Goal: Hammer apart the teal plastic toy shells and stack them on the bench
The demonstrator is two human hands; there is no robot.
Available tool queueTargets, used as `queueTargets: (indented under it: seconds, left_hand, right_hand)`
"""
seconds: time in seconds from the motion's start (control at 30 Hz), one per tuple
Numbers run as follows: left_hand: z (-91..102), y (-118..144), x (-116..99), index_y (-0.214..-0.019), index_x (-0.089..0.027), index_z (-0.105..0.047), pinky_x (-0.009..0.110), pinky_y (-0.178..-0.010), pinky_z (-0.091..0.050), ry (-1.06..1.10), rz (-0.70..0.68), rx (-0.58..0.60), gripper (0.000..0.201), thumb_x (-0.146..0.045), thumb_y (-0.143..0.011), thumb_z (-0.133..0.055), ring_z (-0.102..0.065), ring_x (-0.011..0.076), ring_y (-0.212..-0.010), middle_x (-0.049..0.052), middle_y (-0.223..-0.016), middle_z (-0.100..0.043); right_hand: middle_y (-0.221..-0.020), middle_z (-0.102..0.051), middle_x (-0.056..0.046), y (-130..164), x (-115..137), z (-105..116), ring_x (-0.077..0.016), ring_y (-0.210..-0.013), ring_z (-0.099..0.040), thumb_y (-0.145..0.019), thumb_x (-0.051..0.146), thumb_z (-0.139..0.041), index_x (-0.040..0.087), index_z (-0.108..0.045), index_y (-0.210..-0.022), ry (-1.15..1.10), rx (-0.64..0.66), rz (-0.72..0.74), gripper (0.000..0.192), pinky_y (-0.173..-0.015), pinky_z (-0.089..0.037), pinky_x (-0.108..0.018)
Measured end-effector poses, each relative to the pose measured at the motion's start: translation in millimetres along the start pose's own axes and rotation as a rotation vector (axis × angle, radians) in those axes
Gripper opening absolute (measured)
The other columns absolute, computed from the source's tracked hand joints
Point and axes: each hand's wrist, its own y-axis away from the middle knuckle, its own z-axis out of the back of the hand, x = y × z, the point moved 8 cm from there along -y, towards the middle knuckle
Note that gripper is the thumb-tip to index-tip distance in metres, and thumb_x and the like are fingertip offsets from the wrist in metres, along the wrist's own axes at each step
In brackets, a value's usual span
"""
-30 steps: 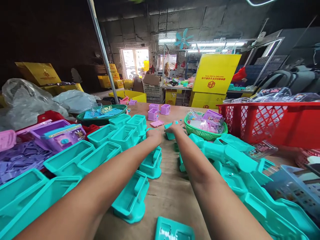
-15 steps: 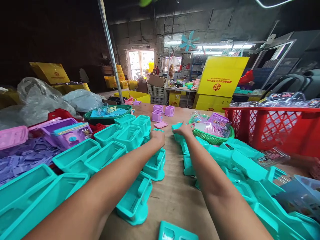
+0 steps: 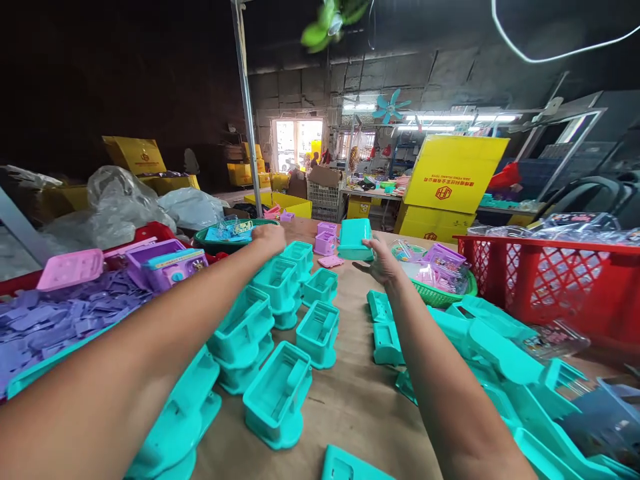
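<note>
My right hand (image 3: 383,261) grips a teal plastic box (image 3: 355,241) at its near right edge, holding it above the far part of the table. My left hand (image 3: 270,238) is reached out beside the dark green basket (image 3: 200,241), with its fingers curled. What is in it, if anything, is hidden. Beneath and beside my left forearm stand rows of open teal boxes (image 3: 277,393), several stacked in pairs. Loose teal parts (image 3: 387,343) lie along the right, partly behind my right forearm.
Small purple boxes (image 3: 326,241) and a flat pink piece (image 3: 330,261) sit further back. A green basket (image 3: 440,293) holds purple and clear parts. The red crate (image 3: 550,280) stands right; purple pieces (image 3: 75,317) pile up left. A teal part (image 3: 355,463) lies at the near edge.
My right hand has raised the teal box off the right-hand side. My left hand has moved left, away from the front row of boxes, and more of that row shows. The view has shifted.
</note>
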Motion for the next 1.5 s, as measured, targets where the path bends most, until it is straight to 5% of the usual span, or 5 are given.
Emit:
queueTargets:
  seconds: [0.1, 0.2, 0.57, 0.87, 1.5]
  left_hand:
    - [-4.2, -4, 50, -0.109, -0.012, -0.068, 0.048, -0.093, -0.050, -0.081, 0.142, 0.048, 0.042, -0.040, -0.078, -0.074, -0.061, 0.0353, -0.117, 0.018, -0.123, -0.066]
    - [-18.1, -6, 60, -0.112, -0.014, -0.067, 0.045, -0.094, -0.051, -0.112, 0.152, 0.077, 0.040, -0.037, -0.080, -0.072, -0.063, 0.0296, -0.115, 0.015, -0.123, -0.067]
    - [-12.8, -1, 32, -0.118, -0.009, -0.068, 0.042, -0.089, -0.051, -0.081, 0.035, -0.075, 0.057, -0.053, -0.082, -0.060, -0.063, 0.0387, -0.111, 0.026, -0.118, -0.067]
    - [-20.3, 34, -47, -0.092, -0.016, -0.076, 0.036, -0.089, -0.050, -0.071, -0.225, -0.062, 0.042, -0.053, -0.081, -0.061, -0.063, 0.0340, -0.111, 0.018, -0.109, -0.072]
    - [-15.5, 33, -62, -0.101, -0.011, -0.074, 0.044, -0.095, -0.046, -0.043, -0.192, -0.017, 0.033, -0.032, -0.076, -0.068, -0.060, 0.0375, -0.115, 0.021, -0.111, -0.071]
  right_hand:
    - [-0.123, -0.057, 0.004, 7, -11, -6, -0.0207, -0.106, -0.057, -0.066, 0.040, -0.073, 0.043, -0.048, -0.120, -0.045, 0.019, -0.020, 0.059, -0.086, -0.055, -0.043]
    - [-0.125, -0.056, 0.003, 9, -22, -10, -0.0215, -0.109, -0.056, -0.067, 0.040, -0.073, 0.043, -0.050, -0.120, -0.075, 0.036, -0.026, 0.057, -0.086, -0.055, -0.043]
    - [-0.126, -0.059, 0.004, 11, -46, -31, -0.0217, -0.111, -0.057, -0.070, 0.042, -0.072, 0.046, -0.044, -0.130, -0.125, 0.097, -0.049, 0.066, -0.094, -0.051, -0.048]
    - [-0.126, -0.058, 0.005, 21, -36, -28, -0.0205, -0.123, -0.051, -0.071, 0.042, -0.070, 0.047, -0.043, -0.130, -0.121, 0.086, -0.016, 0.065, -0.093, -0.053, -0.043]
    - [-0.122, -0.062, 0.005, 36, -26, -28, -0.0207, -0.114, -0.056, -0.069, 0.042, -0.070, 0.045, -0.047, -0.128, -0.140, 0.113, -0.013, 0.063, -0.096, -0.050, -0.044]
